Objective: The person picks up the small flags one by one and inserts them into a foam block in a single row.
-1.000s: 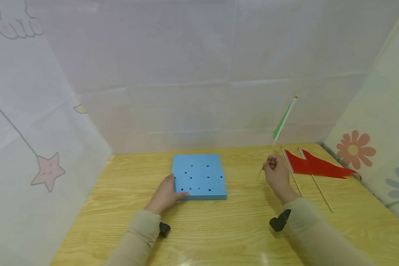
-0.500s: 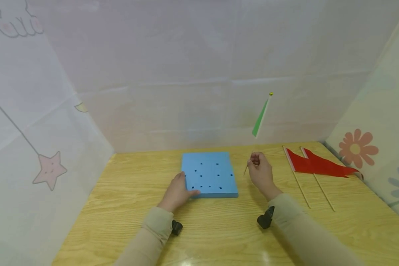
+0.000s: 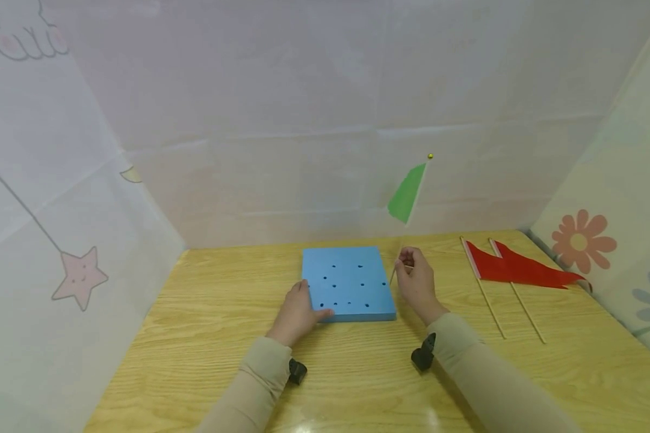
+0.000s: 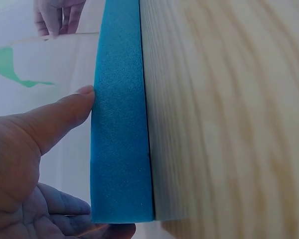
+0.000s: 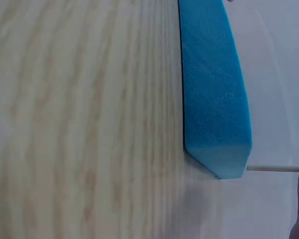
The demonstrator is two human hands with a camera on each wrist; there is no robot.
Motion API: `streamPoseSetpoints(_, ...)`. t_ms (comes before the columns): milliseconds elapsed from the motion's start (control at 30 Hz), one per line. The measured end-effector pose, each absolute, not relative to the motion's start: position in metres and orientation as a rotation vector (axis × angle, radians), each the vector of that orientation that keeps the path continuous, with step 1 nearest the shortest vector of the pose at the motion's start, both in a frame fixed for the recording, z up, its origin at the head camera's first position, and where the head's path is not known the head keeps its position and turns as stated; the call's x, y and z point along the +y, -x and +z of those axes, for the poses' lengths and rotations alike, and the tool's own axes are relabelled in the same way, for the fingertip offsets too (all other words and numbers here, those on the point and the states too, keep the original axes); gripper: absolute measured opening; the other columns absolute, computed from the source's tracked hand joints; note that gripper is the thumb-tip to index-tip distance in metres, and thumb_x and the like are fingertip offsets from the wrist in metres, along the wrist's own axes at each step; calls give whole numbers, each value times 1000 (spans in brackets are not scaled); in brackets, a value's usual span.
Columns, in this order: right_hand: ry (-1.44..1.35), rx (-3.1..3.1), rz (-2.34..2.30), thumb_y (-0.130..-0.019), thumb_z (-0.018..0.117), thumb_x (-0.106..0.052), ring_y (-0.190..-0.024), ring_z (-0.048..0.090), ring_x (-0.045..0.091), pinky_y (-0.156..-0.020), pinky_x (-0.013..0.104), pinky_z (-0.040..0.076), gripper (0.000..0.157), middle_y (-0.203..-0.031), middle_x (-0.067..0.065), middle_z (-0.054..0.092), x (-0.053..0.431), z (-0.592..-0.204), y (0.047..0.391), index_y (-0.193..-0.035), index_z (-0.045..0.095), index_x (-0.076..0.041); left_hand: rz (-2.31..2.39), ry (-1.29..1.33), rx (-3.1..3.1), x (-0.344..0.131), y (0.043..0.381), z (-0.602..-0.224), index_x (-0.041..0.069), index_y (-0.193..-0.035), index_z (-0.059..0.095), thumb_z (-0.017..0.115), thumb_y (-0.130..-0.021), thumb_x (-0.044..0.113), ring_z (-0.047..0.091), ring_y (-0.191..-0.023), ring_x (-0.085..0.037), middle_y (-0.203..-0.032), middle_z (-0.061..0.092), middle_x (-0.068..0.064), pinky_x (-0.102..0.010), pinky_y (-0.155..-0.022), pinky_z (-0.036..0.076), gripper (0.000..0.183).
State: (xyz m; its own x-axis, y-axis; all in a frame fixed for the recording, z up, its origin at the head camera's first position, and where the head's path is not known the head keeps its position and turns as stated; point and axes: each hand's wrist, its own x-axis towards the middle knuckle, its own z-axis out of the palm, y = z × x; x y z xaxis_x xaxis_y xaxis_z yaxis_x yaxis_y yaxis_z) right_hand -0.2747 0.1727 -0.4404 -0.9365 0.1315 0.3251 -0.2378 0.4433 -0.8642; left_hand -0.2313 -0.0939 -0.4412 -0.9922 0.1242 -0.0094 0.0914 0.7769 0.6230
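Observation:
A square blue foam block (image 3: 349, 258) with several small dark holes in its top lies on the table. My left hand (image 3: 297, 310) rests at its near left corner, the thumb extended against the near edge and the fingers along the left side. Just right of the block, my right hand (image 3: 416, 282) pinches the thin stick of a green flag (image 3: 408, 192) with a gold ball on top. The stick leans right, and its lower end is by the block's right edge, near a hole. In the right wrist view the stick (image 5: 274, 169) reaches the block's top edge; whether it touches is unclear.
Two red pennants (image 3: 487, 264) on thin sticks lie overlapping at the right of the wooden table (image 3: 211, 300). A pale cloth wall (image 3: 281, 150) closes off the back, and printed side cloths show a star (image 3: 79, 278) and flowers (image 3: 578, 242).
The block has slid to the right along with my left hand. My right hand has brought the green flag leftward to the block's right edge, and the flag's cloth has turned broader to view.

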Motion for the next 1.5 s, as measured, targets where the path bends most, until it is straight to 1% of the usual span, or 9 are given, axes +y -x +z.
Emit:
streamPoseSetpoints(167, -85, -2332, 1501, -106, 50, -1, -118, 58, 40, -100, 51, 51, 25, -120, 25, 55, 173, -441, 277, -128, 50, 12, 1011, -192, 2920, -89, 232, -441, -16, -154, 30, 85, -87, 38, 36, -144, -48, -157, 34, -33, -55, -118, 34, 102)
streamPoseSetpoints(300, -72, -2326, 1507, -105, 51, 0, -116, 58, 41, -99, 52, 51, 24, -118, 25, 56, 173, -444, 276, -126, 50, 11, 1010, -207, 2922, -85, 231, -443, -17, -153, 31, 85, -87, 39, 38, -143, -49, -156, 35, -34, -55, -116, 36, 102)
streamPoseSetpoints(567, -84, -2373, 1482, -106, 50, -2, -116, 59, 41, -98, 53, 52, 24, -118, 24, 56, 175, -456, 274, -126, 51, 10, 1024, -188, 2914, -85, 229, -447, -17, -152, 32, 90, -82, 36, 38, -143, -48, -156, 35, -35, -53, -116, 37, 105)
streamPoseSetpoints(833, -96, -2366, 1457, -105, 51, 0, -114, 59, 41, -97, 54, 52, 20, -115, 24, 56, 176, -456, 276, -123, 51, 9, 1066, -137, 2848, -85, 230, -445, -17, -153, 30, 90, -83, 37, 37, -143, -49, -154, 36, -37, -55, -116, 37, 107)
streamPoseSetpoints(1033, -100, -2377, 1473, -105, 50, 2, -114, 57, 41, -97, 53, 51, 19, -116, 25, 55, 178, -453, 276, -123, 50, 10, 1081, -156, 2827, -87, 231, -445, -17, -154, 28, 89, -83, 36, 36, -143, -49, -154, 36, -37, -55, -116, 36, 107)
streamPoseSetpoints(1200, -78, -2406, 1512, -106, 50, -1, -115, 57, 41, -99, 52, 51, 23, -118, 25, 55, 180, -450, 273, -126, 49, 11, 1095, -174, 2802, -90, 231, -445, -18, -154, 26, 88, -85, 32, 37, -143, -49, -154, 35, -38, -55, -117, 35, 105)
streamPoseSetpoints(1400, -57, -2477, 1472, -106, 53, -5, -119, 57, 40, -103, 52, 50, 36, -124, 27, 57, 189, -443, 267, -138, 49, 11, 1121, -191, 2777, -93, 231, -445, -19, -153, 25, 88, -86, 29, 37, -142, -50, -153, 35, -39, -57, -116, 35, 104)
streamPoseSetpoints(1500, -31, -2512, 1418, -106, 55, -6, -118, 57, 40, -103, 52, 50, 36, -123, 26, 58, 200, -441, 263, -138, 50, 10, 1123, -192, 2766, -94, 232, -444, -19, -154, 25, 87, -87, 28, 37, -142, -51, -154, 34, -39, -57, -117, 34, 103)
